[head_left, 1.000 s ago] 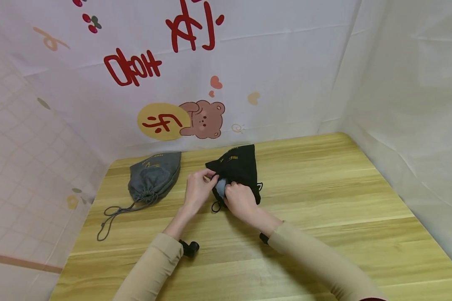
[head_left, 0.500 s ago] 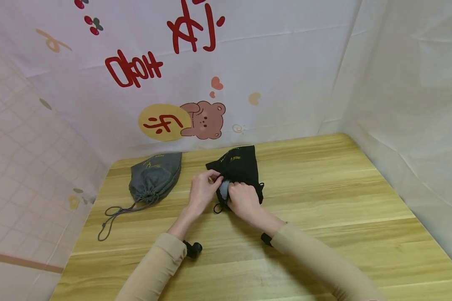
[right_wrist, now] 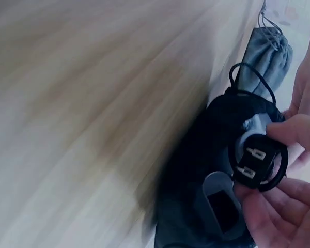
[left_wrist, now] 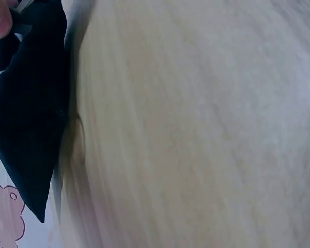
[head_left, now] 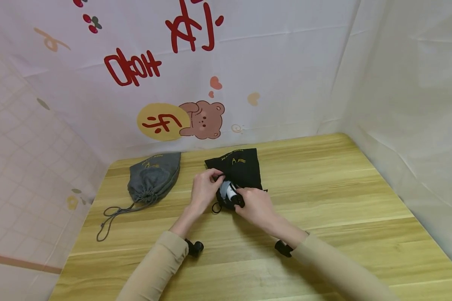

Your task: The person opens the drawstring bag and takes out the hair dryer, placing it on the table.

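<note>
The right hand [head_left: 256, 207] is pinching the 2-pronged plug [right_wrist: 254, 161] at the mouth of the black bag [head_left: 245, 169], while the left hand [head_left: 203, 190] is pinching the rim, seemingly keeping it open. A black loop [right_wrist: 285, 164] is curving round the plug, perhaps getting in the way; the grey bag [head_left: 150, 177] is lying apart, leftward.

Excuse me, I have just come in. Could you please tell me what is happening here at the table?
A person is working with a black bag. The left hand pinches its edge near the open mouth, while the right hand holds a black two-pronged plug there. Something pale grey also shows in the mouth; I cannot tell what. To the left, a grey bag lies on the table with its mouth drawn together, untouched.
</note>
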The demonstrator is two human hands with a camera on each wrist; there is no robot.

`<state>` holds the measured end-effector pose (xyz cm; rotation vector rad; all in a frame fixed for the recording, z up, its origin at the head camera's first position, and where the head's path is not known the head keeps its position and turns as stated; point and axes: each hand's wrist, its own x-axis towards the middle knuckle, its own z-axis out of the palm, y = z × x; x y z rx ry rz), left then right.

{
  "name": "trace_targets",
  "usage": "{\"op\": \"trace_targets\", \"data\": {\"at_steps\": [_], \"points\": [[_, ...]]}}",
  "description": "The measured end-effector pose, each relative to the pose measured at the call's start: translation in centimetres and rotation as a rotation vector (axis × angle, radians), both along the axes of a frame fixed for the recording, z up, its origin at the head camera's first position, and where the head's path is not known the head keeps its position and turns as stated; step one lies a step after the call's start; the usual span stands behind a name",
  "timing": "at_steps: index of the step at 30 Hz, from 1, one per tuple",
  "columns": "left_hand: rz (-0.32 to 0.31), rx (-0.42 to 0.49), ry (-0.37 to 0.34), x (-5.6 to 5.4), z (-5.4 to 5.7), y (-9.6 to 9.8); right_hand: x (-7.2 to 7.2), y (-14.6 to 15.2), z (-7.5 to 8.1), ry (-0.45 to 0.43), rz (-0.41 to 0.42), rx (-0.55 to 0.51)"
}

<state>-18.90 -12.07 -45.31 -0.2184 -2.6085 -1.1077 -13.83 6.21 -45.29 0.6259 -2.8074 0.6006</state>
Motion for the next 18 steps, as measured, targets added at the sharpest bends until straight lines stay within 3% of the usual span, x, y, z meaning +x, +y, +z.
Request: {"op": "trace_targets", "data": {"at_steps": [8,13,18], "points": [[-0.06,-0.027,0.013,0.3,0.2,0.7,0.2,0.1,-1.1,-0.03,0.041,0.079],[-0.094,-0.052,-0.003,0.3,0.4,1.3,0.5,-0.6,-1.5,0.071,0.063,0.153],[-0.115,-0.092,-0.003,0.2,0.6,2.2,0.9,-1.1,-1.7,0.217,0.027,0.21]]}}
